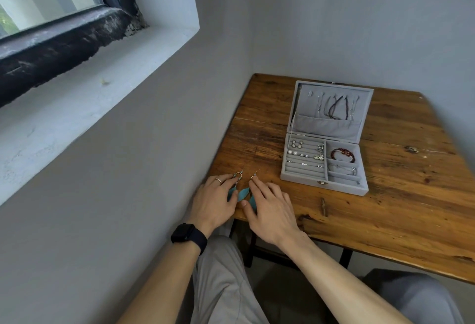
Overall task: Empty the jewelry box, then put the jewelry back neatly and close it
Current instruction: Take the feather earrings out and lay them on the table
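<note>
The worn wooden table [385, 220] holds a grey velvet box [321, 182], with its lid [331, 128] up. Cords [334, 106] hang in the lid. Studs [305, 152] sit on the ribbed rolls at left, with a red bead bracelet [343, 155] and a silver chain [343, 169] in the right-hand cells. At the table's near corner, the left hand [214, 202] and right hand [272, 210] lie flat-fingered on two teal leaf earrings [243, 193], gripping nothing.

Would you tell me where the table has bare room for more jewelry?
Bare wood lies right of the jewelry box, out to the table edge, and in front of it. A narrower strip runs between box and wall. The near-left corner is crowded: left hand and right hand touch the teal earrings.
</note>
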### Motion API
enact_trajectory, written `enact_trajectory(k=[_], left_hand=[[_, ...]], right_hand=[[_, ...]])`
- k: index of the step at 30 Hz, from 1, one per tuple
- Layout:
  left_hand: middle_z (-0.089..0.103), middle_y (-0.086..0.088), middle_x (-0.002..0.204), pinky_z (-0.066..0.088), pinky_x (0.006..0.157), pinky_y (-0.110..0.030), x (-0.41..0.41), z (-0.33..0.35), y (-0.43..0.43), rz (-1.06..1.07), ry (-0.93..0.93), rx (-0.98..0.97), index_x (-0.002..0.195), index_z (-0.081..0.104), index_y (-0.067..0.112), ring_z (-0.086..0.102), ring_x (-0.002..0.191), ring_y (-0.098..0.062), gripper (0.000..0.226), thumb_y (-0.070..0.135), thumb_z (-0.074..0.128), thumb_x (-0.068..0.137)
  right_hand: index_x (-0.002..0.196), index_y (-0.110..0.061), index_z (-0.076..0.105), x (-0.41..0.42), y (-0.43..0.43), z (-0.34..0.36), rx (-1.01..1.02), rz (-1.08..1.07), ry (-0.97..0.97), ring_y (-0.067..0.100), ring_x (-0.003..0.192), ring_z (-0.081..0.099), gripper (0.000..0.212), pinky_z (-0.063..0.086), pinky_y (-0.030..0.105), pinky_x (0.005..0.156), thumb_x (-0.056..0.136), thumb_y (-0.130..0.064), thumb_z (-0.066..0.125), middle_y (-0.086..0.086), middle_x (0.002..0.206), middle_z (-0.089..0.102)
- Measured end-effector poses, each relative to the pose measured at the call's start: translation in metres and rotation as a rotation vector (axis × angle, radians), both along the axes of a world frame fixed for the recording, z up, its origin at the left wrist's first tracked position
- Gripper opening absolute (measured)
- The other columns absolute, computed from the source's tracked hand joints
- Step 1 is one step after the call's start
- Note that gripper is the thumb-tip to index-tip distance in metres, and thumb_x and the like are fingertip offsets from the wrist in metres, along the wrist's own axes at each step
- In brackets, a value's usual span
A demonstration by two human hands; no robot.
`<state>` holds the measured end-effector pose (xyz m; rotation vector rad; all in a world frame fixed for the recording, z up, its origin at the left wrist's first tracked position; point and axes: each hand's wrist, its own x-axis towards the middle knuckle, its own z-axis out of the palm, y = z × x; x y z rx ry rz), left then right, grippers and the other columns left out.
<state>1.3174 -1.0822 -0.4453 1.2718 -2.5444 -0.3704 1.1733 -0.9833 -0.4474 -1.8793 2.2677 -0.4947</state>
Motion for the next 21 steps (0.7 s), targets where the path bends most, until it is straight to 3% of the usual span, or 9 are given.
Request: enact_trajectory(k=[10,14,17,21], left_hand=[[0.050,0.007,0.147,0.041,0.108,-0.033,-0.003,0.004,0.002,0.008,-0.039,-0.010,0.144,0.051,0.028,0.043,0.134,-0.013,0.044,0.036,0.048,0.101],[0.049,0.008,0.148,0.041,0.107,-0.032,-0.004,0.007,0.003,0.019,-0.043,0.019,0.144,0.050,0.029,0.043,0.134,-0.013,0.045,0.037,0.050,0.100],[0.046,0.008,0.149,0.042,0.107,-0.031,-0.004,0.014,0.005,0.014,-0.057,0.052,0.145,0.048,0.030,0.043,0.134,-0.013,0.047,0.037,0.051,0.099],[0.046,0.008,0.149,0.043,0.108,-0.033,-0.006,0.030,0.009,0.002,-0.081,0.030,0.144,0.049,0.030,0.043,0.134,-0.014,0.047,0.038,0.051,0.098]], right_hand=[[0.157,-0.023,0.027,-0.002,-0.009,0.006,0.056,0.023,0.011,0.019,0.139,0.027,0.062,0.032,0.035,0.108,0.103,-0.053,0.027,-0.009,0.163,0.023],[0.156,-0.020,0.027,-0.007,-0.005,0.007,0.029,0.026,-0.088,0.018,0.140,0.031,0.060,0.035,0.035,0.112,0.104,-0.048,0.034,-0.006,0.164,0.022],[0.157,-0.020,0.026,-0.014,0.004,0.011,0.007,0.025,-0.212,0.016,0.145,0.027,0.058,0.028,0.029,0.117,0.104,-0.042,0.039,-0.006,0.164,0.021],[0.156,-0.023,0.030,-0.027,0.027,0.021,-0.049,0.006,-0.218,0.012,0.146,0.025,0.056,0.026,0.025,0.115,0.104,-0.039,0.042,-0.008,0.162,0.025]])
